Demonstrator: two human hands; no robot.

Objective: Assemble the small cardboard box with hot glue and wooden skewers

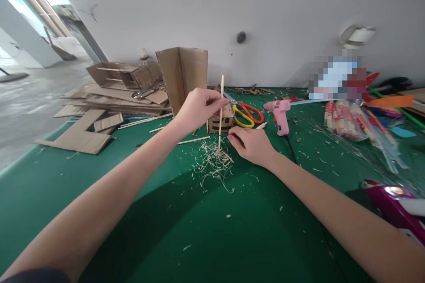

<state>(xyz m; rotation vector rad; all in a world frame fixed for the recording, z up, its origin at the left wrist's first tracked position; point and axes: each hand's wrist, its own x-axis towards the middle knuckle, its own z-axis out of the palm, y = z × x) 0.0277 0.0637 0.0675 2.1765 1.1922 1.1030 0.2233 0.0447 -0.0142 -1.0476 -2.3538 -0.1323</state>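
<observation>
My left hand (204, 108) pinches a thin wooden stick (220, 119), like a chopstick, near its upper part. The stick stands almost upright, its lower end at a heap of curled wood shavings (215, 159) on the green tabletop. A dark line crosses the stick low down. My right hand (250, 143) rests just right of the stick's lower part, fingers curled and pressed together; whatever they hold, if anything, is hidden. Behind the stick sits a small cardboard box (214, 124) with dark marks. Scissors with yellow and red handles (249, 115) lie beside it.
A pink glue gun (280, 117) with a black cord stands behind my right hand. Cardboard pieces (86, 128) and a folded cardboard panel (182, 75) are at the back left. Bundled packets (343, 119) lie right, with a purple tool (392, 203) nearer. A wall rises behind.
</observation>
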